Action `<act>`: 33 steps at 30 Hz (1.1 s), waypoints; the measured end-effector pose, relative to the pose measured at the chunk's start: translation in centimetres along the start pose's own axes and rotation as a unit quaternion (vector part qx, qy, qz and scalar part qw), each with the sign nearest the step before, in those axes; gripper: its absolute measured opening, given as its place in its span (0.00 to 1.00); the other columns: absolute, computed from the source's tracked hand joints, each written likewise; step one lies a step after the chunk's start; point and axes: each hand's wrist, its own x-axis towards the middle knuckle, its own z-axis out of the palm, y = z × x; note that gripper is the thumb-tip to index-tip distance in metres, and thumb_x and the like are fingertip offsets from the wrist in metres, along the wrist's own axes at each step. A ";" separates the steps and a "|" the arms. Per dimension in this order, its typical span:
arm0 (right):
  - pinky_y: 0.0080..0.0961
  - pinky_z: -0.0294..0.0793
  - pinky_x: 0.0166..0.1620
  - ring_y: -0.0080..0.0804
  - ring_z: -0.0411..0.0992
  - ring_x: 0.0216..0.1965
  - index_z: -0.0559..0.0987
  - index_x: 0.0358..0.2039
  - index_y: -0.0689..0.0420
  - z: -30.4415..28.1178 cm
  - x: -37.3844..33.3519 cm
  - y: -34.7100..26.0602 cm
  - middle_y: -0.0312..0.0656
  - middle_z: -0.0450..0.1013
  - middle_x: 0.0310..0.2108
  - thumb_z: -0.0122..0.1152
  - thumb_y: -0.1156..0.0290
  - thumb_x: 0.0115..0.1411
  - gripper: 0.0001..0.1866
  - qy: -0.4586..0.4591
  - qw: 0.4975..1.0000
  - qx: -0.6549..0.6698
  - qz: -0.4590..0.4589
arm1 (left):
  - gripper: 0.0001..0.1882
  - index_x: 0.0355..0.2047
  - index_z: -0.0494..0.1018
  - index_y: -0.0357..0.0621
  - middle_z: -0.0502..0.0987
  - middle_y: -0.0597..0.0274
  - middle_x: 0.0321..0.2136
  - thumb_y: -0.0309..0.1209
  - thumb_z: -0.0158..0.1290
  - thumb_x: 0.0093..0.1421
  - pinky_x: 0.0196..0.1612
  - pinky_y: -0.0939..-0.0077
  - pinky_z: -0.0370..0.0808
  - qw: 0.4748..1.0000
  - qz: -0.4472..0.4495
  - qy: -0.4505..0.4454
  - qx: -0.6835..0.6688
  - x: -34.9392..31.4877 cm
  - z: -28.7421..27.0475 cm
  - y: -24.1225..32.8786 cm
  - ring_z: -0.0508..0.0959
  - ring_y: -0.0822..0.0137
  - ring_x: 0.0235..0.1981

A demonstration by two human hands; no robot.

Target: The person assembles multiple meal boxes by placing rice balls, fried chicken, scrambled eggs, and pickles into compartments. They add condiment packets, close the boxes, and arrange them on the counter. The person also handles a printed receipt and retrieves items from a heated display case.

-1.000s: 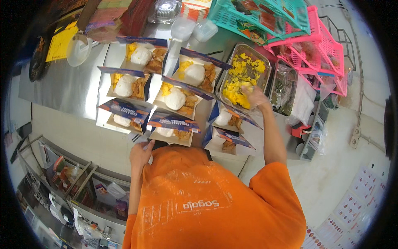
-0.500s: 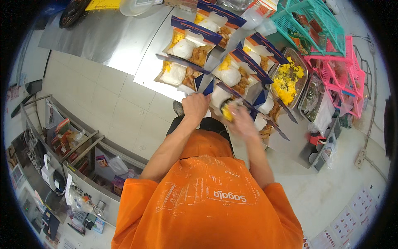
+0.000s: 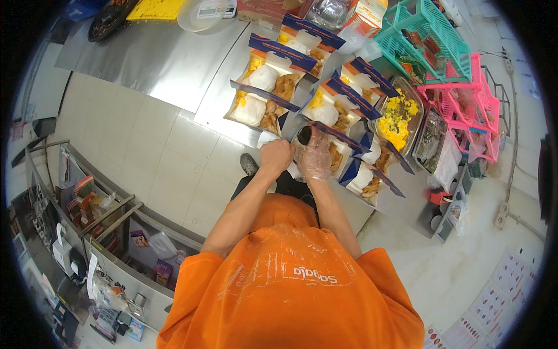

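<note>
Hands meet at the desk's [image 3: 157, 64] near edge: the left [image 3: 277, 157], fingers curled, at nine o'clock to the right [image 3: 314, 158], which is gloved and reaches palm down into a box [image 3: 345, 152]. What the left grips, if anything, is hidden; a dark round thing [image 3: 304, 135] lies by the right's fingertips, and I cannot tell whether they hold it or how far apart they are. That box sits just at one to three o'clock from the right hand, chicken [image 3: 335, 157] showing inside. Pulled toward six o'clock, it could tip over the edge. Its raised lid [image 3: 340, 135] might get knocked by the right hand on lifting, or snag the baggy glove. Swinging the forearm toward three o'clock could shove the neighbouring box [image 3: 352, 184] at four.
</note>
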 end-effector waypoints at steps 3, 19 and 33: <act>0.50 0.65 0.64 0.65 0.64 0.62 0.60 0.67 0.61 -2.0 -0.3 -0.2 0.65 0.57 0.66 0.63 0.60 0.61 0.38 0.055 0.995 0.083 0.011 | 0.26 0.27 0.81 0.36 0.82 0.40 0.28 0.47 0.47 0.66 0.39 0.48 0.79 1.000 -0.011 -0.023 -0.003 0.4 -0.2 0.1 0.83 0.41 0.31; 0.41 0.77 0.40 0.49 0.77 0.38 0.66 0.59 0.66 -19.1 9.3 23.4 0.53 0.77 0.39 0.58 0.61 0.66 0.28 0.069 0.983 0.131 0.110 | 0.27 0.38 0.83 0.38 0.80 0.38 0.27 0.52 0.49 0.67 0.35 0.51 0.77 0.996 -0.008 -0.063 -0.065 -1.5 -1.8 0.0 0.82 0.41 0.31; 0.44 0.76 0.51 0.51 0.78 0.49 0.73 0.59 0.61 -13.9 15.0 34.3 0.59 0.78 0.46 0.66 0.48 0.59 0.35 -0.145 0.983 -0.048 0.097 | 0.22 0.43 0.81 0.32 0.83 0.41 0.30 0.42 0.53 0.68 0.35 0.65 0.76 0.973 -0.153 0.027 -0.170 -5.9 -3.4 -0.2 0.83 0.57 0.28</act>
